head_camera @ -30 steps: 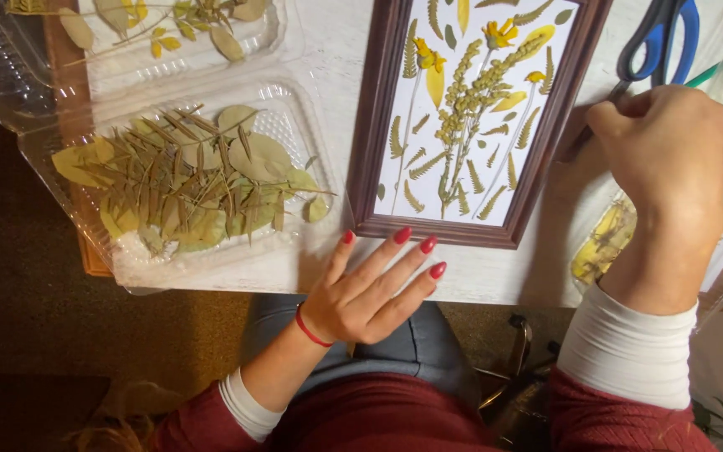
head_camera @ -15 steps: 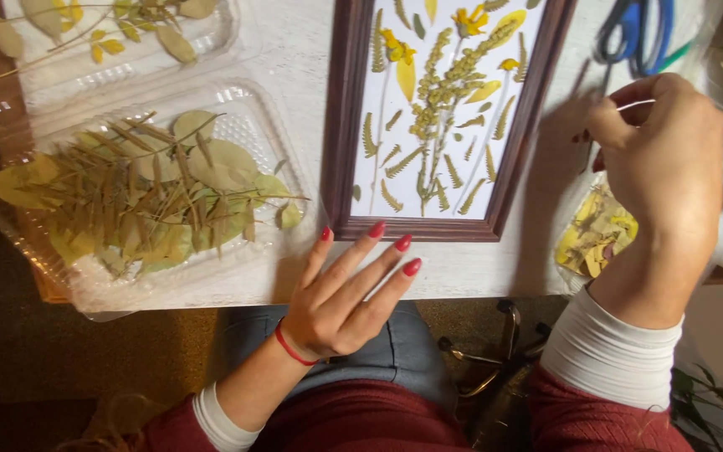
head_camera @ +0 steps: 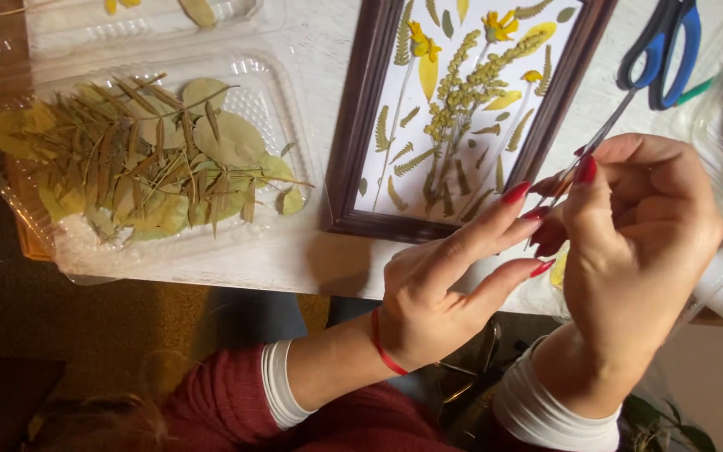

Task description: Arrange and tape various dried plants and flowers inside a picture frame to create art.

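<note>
At six o'clock, nearest the viewer, the left hand (head_camera: 428, 301) and right hand (head_camera: 638, 251) meet fingertip to fingertip; the right pinches slim tweezers (head_camera: 583, 159), the left's fingers spread and touching them. Beyond, at twelve o'clock, a dark wooden frame (head_camera: 353, 134) holds pressed yellow flowers and ferns on white. At ten o'clock a clear plastic tray (head_camera: 286, 109) carries dried green leaves (head_camera: 152, 159). Blue scissors (head_camera: 671, 50) lie at one o'clock.

Thin metal tweezers (head_camera: 589, 155), tilted diag. over table edge, just beside dark wooden frame (head_camera: 353, 125) w/ pressed flowers.
</note>
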